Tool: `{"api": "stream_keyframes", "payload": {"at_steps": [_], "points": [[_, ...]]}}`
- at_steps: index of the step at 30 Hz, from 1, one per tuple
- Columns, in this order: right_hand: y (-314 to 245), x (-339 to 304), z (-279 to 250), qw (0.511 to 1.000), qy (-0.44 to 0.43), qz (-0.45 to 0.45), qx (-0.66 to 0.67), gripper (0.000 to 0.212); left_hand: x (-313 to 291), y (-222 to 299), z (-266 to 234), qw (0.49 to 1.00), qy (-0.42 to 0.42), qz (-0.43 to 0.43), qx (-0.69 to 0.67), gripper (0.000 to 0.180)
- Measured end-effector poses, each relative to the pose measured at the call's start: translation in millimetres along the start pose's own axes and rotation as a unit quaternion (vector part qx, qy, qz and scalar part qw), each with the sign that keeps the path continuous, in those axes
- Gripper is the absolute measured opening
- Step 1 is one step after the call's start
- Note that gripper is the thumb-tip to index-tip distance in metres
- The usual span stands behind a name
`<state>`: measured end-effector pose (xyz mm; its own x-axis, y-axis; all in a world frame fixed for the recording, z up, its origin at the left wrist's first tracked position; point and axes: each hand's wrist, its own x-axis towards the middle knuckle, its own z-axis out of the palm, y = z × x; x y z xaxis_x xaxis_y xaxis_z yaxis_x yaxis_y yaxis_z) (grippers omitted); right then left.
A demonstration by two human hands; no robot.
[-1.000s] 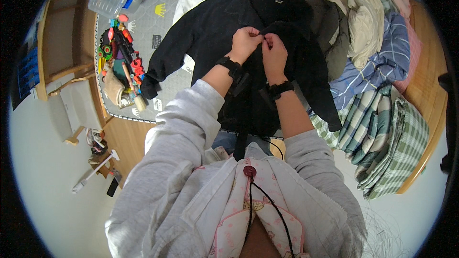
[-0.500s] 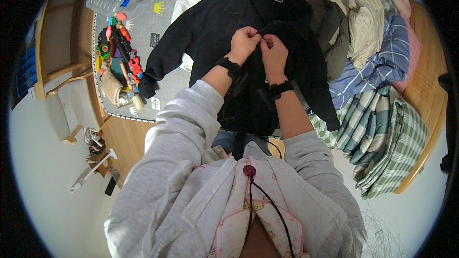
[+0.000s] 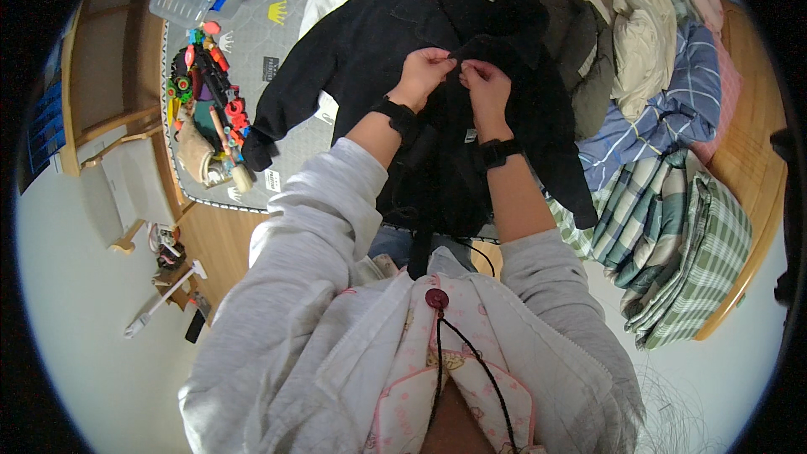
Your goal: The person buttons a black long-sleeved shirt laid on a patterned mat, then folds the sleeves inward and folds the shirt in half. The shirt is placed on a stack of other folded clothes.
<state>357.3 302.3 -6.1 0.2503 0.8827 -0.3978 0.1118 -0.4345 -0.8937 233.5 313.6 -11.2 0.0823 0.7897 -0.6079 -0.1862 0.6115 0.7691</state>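
The grey crown-print mattress (image 3: 290, 42) is lying beneath the black collared jacket (image 3: 444, 122), which is spreading out at twelve o'clock. A toy heap (image 3: 206, 101) is sitting at ten o'clock. My left hand (image 3: 423, 77) and right hand (image 3: 487, 94) are pinching the jacket's front just beside each other.

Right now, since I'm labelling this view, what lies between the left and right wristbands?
In the head view, the black jacket fills the stretch from left wristband to right wristband, with a small pale patch near the latter.
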Motion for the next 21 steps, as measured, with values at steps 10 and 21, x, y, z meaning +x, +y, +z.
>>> {"api": "stream_keyframes", "payload": {"at_steps": [10,21], "points": [[-2,1,-3,0.997,-0.048,0.012,-0.052,0.014,2,0,-7,0.996,-0.018,-0.087,-0.026,0.013],[18,3,6,0.989,-0.002,-0.078,-0.123,0.012,7,-8,0,0.999,-0.002,-0.032,0.015,0.008]]}}
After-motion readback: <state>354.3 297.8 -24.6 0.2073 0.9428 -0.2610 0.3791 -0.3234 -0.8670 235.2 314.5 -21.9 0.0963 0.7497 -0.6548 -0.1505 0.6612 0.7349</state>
